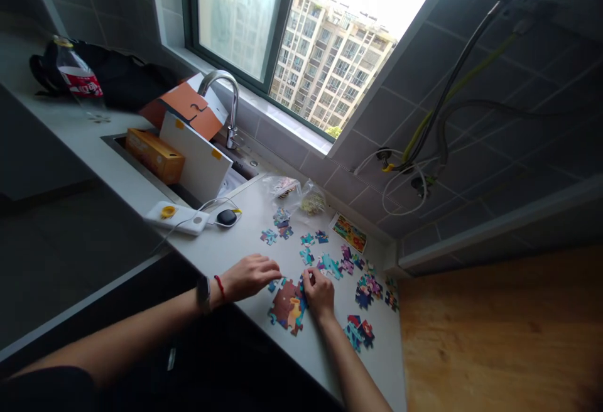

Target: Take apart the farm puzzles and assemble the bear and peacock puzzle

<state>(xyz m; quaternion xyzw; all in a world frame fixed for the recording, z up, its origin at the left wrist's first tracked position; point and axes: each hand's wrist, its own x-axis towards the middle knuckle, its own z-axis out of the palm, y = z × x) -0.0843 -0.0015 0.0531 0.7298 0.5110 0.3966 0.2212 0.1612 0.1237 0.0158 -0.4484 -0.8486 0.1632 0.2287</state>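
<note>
A partly joined jigsaw section (285, 304), brown with an orange figure, lies on the counter near its front edge. My left hand (252, 276), with a red cord and a dark band at the wrist, is palm down beside its upper left. Its fingers stretch towards the section's top edge, near a small blue puzzle piece (272, 286). At the section's upper right, my right hand (320, 296) is closed, thumb and finger pinched at a blue edge piece (300, 282), mostly hidden by the fingers. Joined teal pieces (330, 265) lie just beyond it.
Loose puzzle pieces (363, 331) are scattered right and behind. A picture card (349, 232) and clear plastic bags (311, 200) lie near the wall. Left are a power strip (181, 218), a black case (227, 217), and a sink holding an orange box (154, 154).
</note>
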